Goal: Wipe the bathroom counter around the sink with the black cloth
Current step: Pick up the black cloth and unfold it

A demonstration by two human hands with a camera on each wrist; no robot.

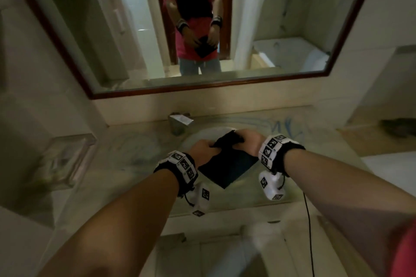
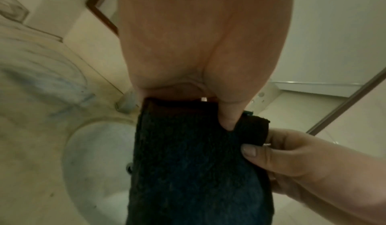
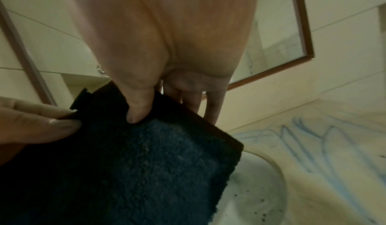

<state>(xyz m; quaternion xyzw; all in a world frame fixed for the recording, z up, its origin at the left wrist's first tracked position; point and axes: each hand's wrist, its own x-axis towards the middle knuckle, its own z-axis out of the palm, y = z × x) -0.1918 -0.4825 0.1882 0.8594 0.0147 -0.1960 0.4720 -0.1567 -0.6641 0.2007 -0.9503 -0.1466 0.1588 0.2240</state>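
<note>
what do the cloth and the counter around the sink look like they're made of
Black cloth: looks like terry or microfibre, given its fuzzy looped pile, matte, with a stitched flat edge. Counter: seems to be polished stone, perhaps marble, pale cream with faint veining and blue scribble marks; could be an imitation.

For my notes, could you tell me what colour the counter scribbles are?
Blue scribbles, clearest in the right wrist view.

**Cloth held over the sink, tabletop all round**

The sink [image 1: 200,137] sits in the middle of the tabletop [image 1: 135,141]. The tap [image 1: 179,122] stands behind it, to the left. The mirror [image 1: 247,84] hangs on the wall behind. The cloth [image 1: 227,167] hangs above the sink, between the left hand [image 1: 201,149] and the right hand [image 1: 247,141], each with a grip on its upper edge. A clear tray [image 1: 67,159] sits left of the sink.
</note>
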